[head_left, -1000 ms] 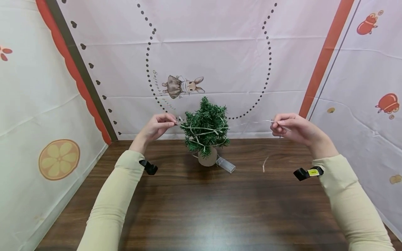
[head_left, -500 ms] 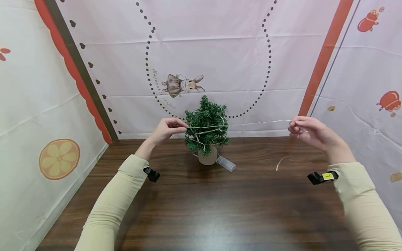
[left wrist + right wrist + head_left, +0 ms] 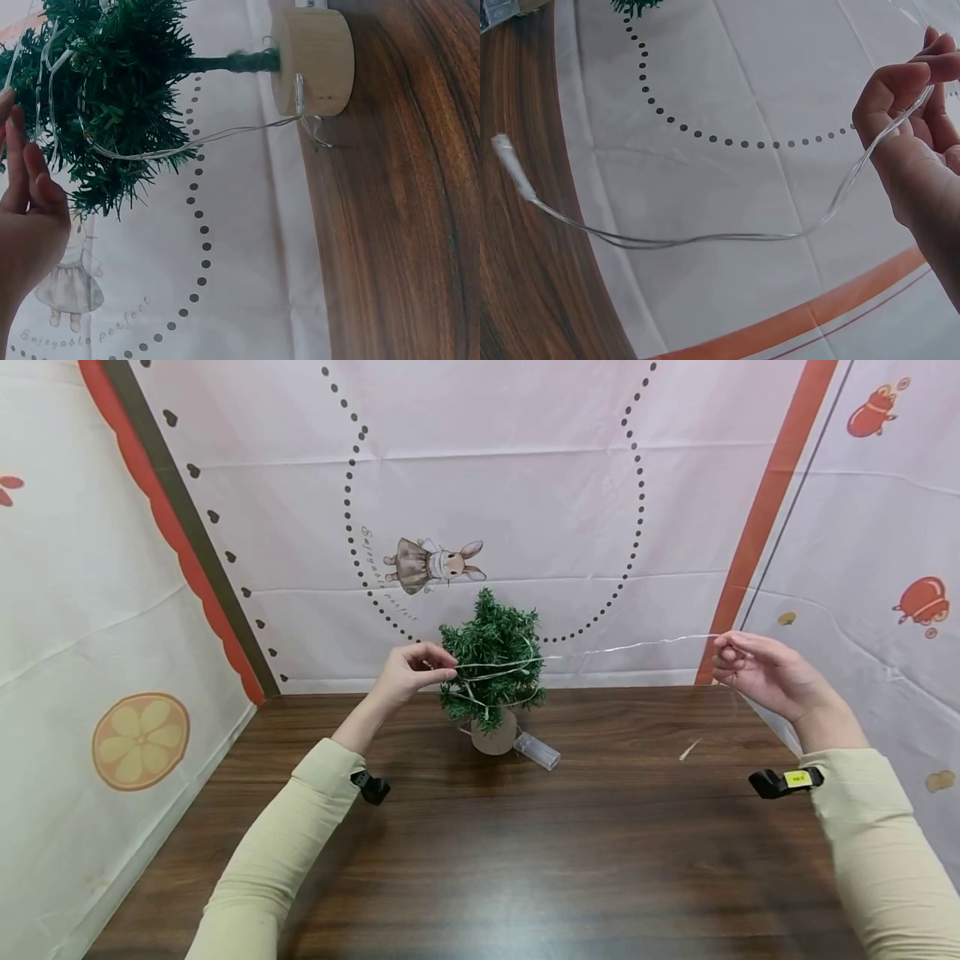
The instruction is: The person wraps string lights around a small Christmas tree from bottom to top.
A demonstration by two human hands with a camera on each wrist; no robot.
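A small green artificial Christmas tree (image 3: 489, 631) stands upright on a round wooden base (image 3: 495, 737), with string lights (image 3: 633, 647) looped several times around it. My left hand (image 3: 407, 678) pinches the light wire between thumb and fingertips at the tree's left side. Well out to the right, my right hand (image 3: 768, 675) grips the same wire, which stretches almost straight across the tree's front. From the right hand the loose tail of the wire (image 3: 720, 237) dangles, ending in a clear tip (image 3: 514, 169). A clear battery box (image 3: 537, 751) lies beside the base.
The brown wooden table (image 3: 480, 843) extends in front of the tree. Printed cloth (image 3: 502, 493) hangs behind it and along both sides. In the left wrist view, a wire strand (image 3: 225, 136) runs from the lower branches to the base.
My right hand has moved to the right and drawn the wire out longer and tauter. My left hand has shifted slightly right and down, against the tree's side.
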